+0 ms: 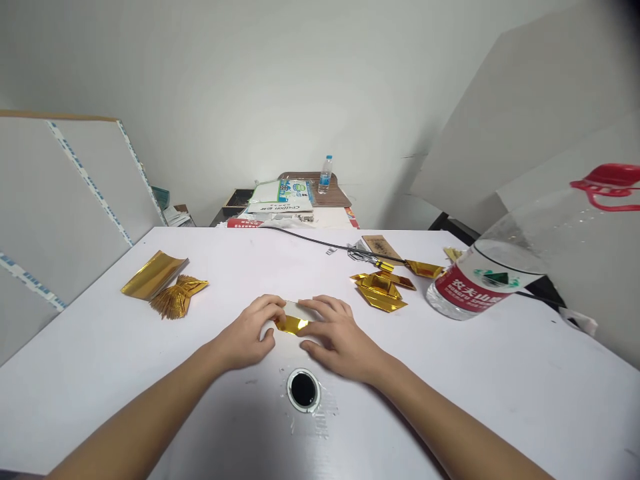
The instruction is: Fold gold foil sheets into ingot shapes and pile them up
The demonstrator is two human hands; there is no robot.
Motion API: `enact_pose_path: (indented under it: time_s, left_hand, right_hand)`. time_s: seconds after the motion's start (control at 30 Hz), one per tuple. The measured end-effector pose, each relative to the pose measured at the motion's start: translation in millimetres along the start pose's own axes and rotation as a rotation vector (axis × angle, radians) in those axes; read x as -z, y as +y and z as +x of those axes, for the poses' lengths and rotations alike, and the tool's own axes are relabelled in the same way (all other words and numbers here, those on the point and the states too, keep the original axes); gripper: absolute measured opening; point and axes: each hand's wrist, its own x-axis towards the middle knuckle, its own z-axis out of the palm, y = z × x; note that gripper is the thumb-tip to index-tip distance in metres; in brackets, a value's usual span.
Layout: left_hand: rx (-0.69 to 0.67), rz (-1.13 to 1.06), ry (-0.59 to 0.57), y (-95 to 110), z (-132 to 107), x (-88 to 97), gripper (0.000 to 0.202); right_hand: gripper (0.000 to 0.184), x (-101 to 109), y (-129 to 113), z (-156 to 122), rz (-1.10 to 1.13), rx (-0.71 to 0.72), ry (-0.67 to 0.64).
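Observation:
A small sheet of gold foil paper (293, 325) lies on the white table before me, partly folded, with a pale side showing at its far edge. My left hand (253, 333) has its curled fingers on the paper's left end. The right end is under the fingers of my right hand (336, 337), which press it from above. Fingers hide both ends of the paper. Off to the left are a stack of gold foil sheets (154, 275) and a pleated gold foil piece (179, 297). Folded gold foil pieces (381, 291) rest to the right.
A large clear water bottle (480, 280) with a red handle stands at the right. A yellow-handled tool (384, 265), a brown card (381, 248) and a black cable (320, 240) lie toward the back. Nearest me is a round black-centred disc (303, 390).

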Motion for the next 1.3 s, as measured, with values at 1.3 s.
enact_pose_path:
  time_s: [1.3]
  left_hand:
    - [-0.160,0.191,-0.072,1.5,-0.6,-7.4,0.030]
  right_hand:
    - [0.021,-10.3,-9.8,9.1,-0.044,-0.028,0.109]
